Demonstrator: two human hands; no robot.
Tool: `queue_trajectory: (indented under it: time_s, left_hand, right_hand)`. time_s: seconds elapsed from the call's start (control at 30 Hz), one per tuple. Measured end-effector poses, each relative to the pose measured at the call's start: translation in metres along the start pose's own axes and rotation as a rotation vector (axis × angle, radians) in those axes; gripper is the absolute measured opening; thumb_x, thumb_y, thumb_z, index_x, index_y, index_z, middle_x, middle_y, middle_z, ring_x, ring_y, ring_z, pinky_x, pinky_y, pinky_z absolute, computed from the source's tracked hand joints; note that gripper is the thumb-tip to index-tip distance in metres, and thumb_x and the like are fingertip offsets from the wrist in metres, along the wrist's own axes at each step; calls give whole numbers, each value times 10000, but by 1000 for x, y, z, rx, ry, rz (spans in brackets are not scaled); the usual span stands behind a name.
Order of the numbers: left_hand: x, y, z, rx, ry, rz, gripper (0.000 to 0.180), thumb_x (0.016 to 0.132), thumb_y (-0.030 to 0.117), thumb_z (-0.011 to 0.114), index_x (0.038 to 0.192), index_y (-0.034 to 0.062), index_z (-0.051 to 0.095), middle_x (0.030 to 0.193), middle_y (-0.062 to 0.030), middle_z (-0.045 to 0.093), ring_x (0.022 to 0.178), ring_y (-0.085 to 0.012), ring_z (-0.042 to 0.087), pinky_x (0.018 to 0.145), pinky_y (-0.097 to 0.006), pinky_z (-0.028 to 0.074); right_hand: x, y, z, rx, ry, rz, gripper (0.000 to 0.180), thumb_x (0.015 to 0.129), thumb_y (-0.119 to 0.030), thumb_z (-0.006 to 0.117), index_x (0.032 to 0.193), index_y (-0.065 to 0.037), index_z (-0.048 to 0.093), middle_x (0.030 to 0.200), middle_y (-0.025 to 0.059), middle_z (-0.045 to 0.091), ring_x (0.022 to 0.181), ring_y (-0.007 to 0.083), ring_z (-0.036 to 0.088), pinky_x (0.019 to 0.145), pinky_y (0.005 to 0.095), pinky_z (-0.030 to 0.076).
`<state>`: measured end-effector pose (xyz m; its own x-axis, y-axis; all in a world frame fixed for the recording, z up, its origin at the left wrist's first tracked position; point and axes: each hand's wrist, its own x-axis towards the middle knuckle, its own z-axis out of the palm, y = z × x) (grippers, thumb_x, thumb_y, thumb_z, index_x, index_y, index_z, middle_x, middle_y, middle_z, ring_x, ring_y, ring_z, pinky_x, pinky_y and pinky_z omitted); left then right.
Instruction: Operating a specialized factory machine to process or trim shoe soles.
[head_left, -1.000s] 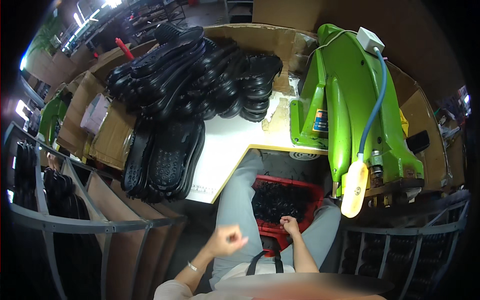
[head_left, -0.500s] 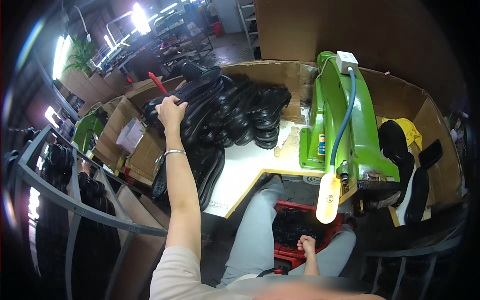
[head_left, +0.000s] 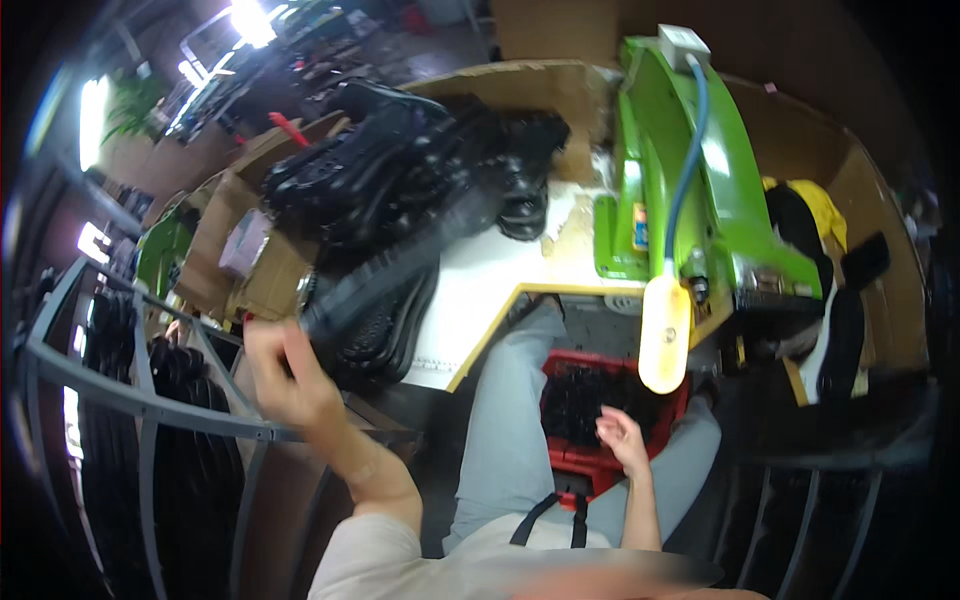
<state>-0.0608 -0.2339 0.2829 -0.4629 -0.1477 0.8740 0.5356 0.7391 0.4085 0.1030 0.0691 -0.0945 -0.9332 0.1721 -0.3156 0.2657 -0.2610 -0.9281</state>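
My left hand, smeared by motion, is closed round one end of a black shoe sole. The blurred sole slants up to the right across the white tabletop. Behind it, a heap of black shoe soles covers the table's left side. More black soles lie stacked at the near left edge, partly hidden by the held one. Over my lap, my right hand has its fingers loosely bent and apart, with nothing in them. A red crate with dark scraps stands between my legs.
A green machine with a blue cable and a yellow-white lamp rises right of the soles. Cardboard walls edge the table. Grey metal racks stand at my left. Black soles and yellow cloth lie at the right.
My left hand has come from the top of the heap down and back toward me, drawing a sole with it. My right hand has risen slightly and its fingers have loosened.
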Motion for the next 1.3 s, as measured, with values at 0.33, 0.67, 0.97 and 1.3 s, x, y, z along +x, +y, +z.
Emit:
queue_trajectory:
  time_s: [0.33,0.67,0.97,1.3]
  left_hand:
    - [-192,73,67,-797,-837,-774,168,850,62,673,791,-7,532,755,-49,509,681,-114,481,640,-247,410]
    - [-174,107,137,-758,-939,-106,440,581,117,919,895,12,628,841,-46,656,734,-139,633,684,-268,533]
    - [-167,68,132,-772,-903,-140,553,553,168,929,981,-33,642,878,-82,668,778,-179,641,754,-285,537]
    - [-152,15,123,-760,-842,-188,424,478,142,917,753,6,624,711,-72,613,659,-208,537,604,-308,436]
  right_hand:
    - [-46,-138,-9,421,473,-703,1174,629,-206,895,1511,-166,120,1233,54,479,1061,185,536,906,317,481]
    - [-38,-208,-66,246,620,-825,1042,647,-197,891,1437,-85,222,1328,100,397,1190,198,428,1041,321,353]
    - [-19,-207,-41,302,544,-755,1031,608,-135,904,1416,-85,264,1309,112,406,1152,211,471,1006,338,411]
    - [-7,-186,1,119,519,-772,943,603,-24,874,1351,29,304,1232,137,488,1093,233,548,935,344,491]
